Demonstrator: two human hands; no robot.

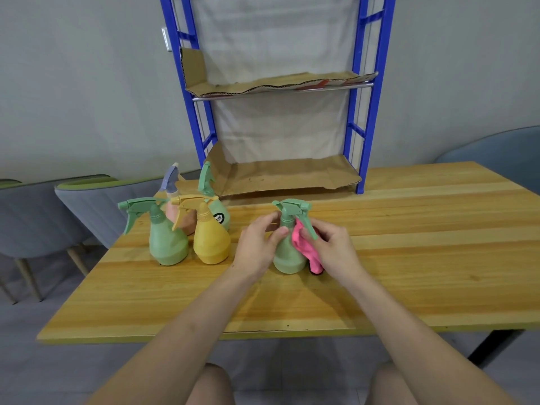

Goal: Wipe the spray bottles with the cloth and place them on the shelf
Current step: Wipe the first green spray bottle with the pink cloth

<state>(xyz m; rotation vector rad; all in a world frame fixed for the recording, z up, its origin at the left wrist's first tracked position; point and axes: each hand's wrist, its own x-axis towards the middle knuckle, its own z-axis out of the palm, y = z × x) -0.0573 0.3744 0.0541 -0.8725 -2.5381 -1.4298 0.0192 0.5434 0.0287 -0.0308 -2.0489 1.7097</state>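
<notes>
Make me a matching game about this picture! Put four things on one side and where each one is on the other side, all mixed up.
Things:
1. pink cloth
2. yellow bottle
3. cardboard
4. left hand

Places:
A. gripping a green bottle
B. lying on the blue shelf
C. held in the right hand
D. standing beside the leftmost green bottle

Pairs: 1-C, 2-D, 3-B, 4-A

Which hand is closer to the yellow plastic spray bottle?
Left. The left hand holds a green plastic spray bottle just beside the yellow plastic spray bottle; the right hand is beyond that green bottle, pressing the pink cloth on it.
</notes>
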